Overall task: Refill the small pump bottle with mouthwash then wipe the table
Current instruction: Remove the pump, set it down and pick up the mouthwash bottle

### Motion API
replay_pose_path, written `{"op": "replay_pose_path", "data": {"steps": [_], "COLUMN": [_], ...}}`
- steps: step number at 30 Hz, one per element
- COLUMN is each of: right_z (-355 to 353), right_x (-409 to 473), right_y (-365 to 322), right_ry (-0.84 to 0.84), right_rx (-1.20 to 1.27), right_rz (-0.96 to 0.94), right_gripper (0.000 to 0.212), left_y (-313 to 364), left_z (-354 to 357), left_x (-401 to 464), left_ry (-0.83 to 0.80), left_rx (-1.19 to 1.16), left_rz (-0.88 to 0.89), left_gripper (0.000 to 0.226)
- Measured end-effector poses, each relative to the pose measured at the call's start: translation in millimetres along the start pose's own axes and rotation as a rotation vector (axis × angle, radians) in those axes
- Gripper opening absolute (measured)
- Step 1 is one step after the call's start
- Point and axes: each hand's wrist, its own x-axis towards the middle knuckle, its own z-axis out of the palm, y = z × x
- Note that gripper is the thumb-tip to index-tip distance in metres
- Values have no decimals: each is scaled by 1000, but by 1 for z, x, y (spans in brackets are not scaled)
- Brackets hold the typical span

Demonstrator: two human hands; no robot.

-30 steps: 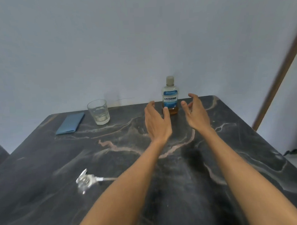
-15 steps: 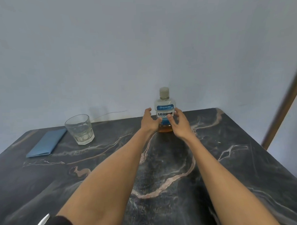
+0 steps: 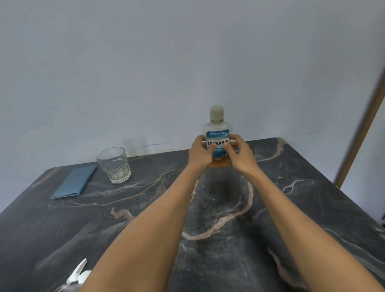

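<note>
A clear mouthwash bottle (image 3: 217, 127) with a blue label, a pale cap and a little amber liquid at the bottom stands at the far edge of the dark marble table (image 3: 146, 214). My left hand (image 3: 199, 154) grips its left side and my right hand (image 3: 240, 153) grips its right side, thumbs on the label. The small clear pump bottle (image 3: 69, 283) with a white pump head stands at the near left, partly hidden behind my left forearm. A folded blue cloth (image 3: 75, 182) lies at the far left.
A drinking glass (image 3: 114, 164) stands beside the cloth, left of the mouthwash bottle. The wall runs right behind the table's far edge. A brown door frame (image 3: 362, 127) rises at the right, past the table's right edge.
Both hands reached forward from mid-table, closed in on the mouthwash bottle, and now hold it from both sides. The bottle itself still stands in the same spot.
</note>
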Motion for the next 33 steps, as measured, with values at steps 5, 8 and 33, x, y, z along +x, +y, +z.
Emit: {"op": "replay_pose_path", "data": {"steps": [5, 8, 33], "right_z": [-31, -50, -42], "right_x": [-39, -72, -272], "right_y": [-53, -86, -76], "right_ry": [-30, -73, -266], "right_rx": [-37, -50, -27], "right_rz": [-96, -125, 67], "right_gripper": [29, 23, 29], "left_y": [46, 67, -24], "left_z": [-32, -43, -59], "left_x": [-46, -88, -278], "left_ry": [-32, 41, -265], "left_rx": [118, 133, -302], "left_rz": [149, 244, 160], "left_gripper": [31, 28, 30]}}
